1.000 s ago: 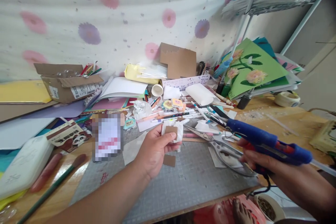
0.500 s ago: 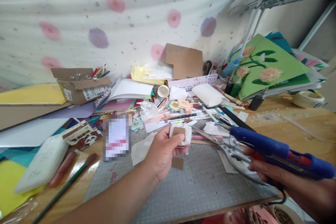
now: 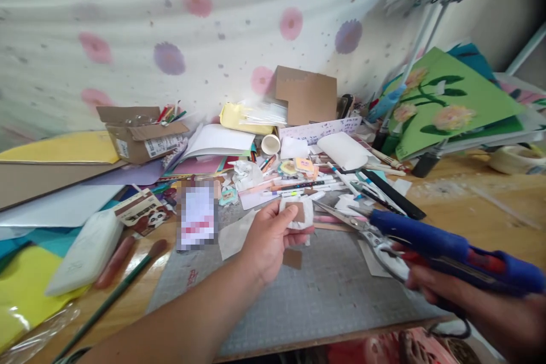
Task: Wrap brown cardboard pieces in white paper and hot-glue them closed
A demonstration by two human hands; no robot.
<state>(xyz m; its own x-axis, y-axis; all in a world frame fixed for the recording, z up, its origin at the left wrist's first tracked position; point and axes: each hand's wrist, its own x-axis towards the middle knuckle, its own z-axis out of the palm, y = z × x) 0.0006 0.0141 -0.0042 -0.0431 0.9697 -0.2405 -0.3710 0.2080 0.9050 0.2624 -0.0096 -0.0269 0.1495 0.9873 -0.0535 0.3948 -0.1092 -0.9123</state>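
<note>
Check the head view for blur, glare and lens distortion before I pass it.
Head view: the right hand and blue glue gun are motion-smeared; the left hand with its white-and-brown piece is fairly sharp. Wide-angle bending curves the flowered backdrop; corners darken; light is soft, without harsh glare.

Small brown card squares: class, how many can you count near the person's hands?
2. One brown square sits on the white wad pinched in the left hand; the other square lies on the grey cutting mat just below. More may hide in the clutter.
</note>
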